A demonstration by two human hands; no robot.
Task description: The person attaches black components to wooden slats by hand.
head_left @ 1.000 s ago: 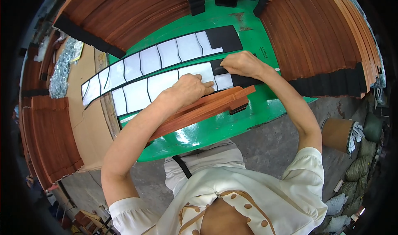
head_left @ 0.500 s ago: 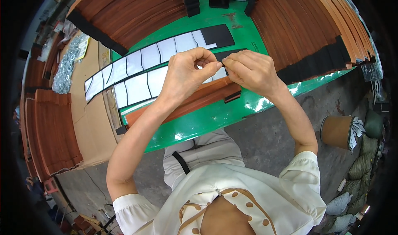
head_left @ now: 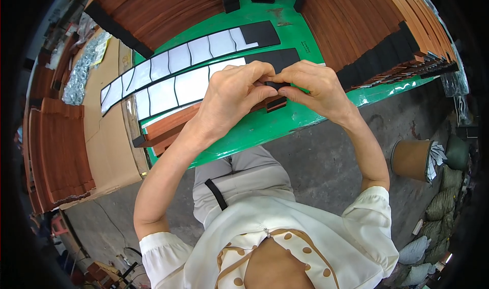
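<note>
My left hand point(head_left: 232, 98) and my right hand point(head_left: 310, 88) meet above the green table point(head_left: 254, 131), both pinching a small black pad point(head_left: 276, 85) between their fingertips. Under the hands lies a long reddish-brown wooden strip point(head_left: 168, 128) with black ends. Behind them run two long backing strips point(head_left: 178, 88) with white sections and black pads at the right end; the nearer one is partly hidden by my fingers.
Stacks of brown wooden strips with black ends lie at the back left point(head_left: 153, 9) and right point(head_left: 367, 29) of the table. Cardboard point(head_left: 107, 151) and more brown strips point(head_left: 56, 151) lie at the left. A brown drum point(head_left: 412, 159) and sacks stand on the floor at the right.
Both hands have lifted off the backing strip and come together nearer to me. They now pinch a small black pad between them above the wooden strip.
</note>
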